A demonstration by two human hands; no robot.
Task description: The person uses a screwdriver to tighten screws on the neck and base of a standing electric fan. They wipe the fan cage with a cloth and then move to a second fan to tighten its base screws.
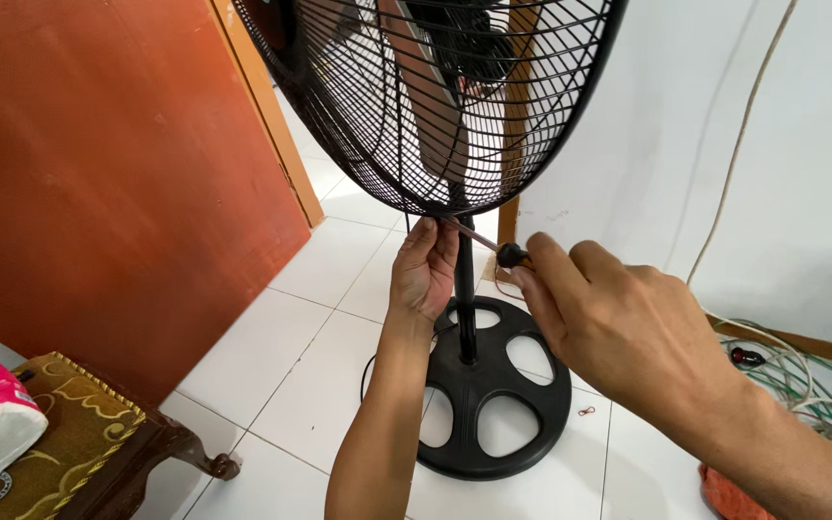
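right hand (618, 318) pinches the screwdriver (493, 246), shaft pointing toward 10 o'clock at the fan guard (416, 106)'s bottom rim, where the left hand (423, 270)'s fingers pinch, nearer.

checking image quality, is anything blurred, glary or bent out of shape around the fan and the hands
Head view: even, soft light, no glare; the fan guard bulges from wide-angle closeness and is cut off at the top; right hand looms large and slightly soft; left hand and screwdriver read clearly; faint shadow under the base.
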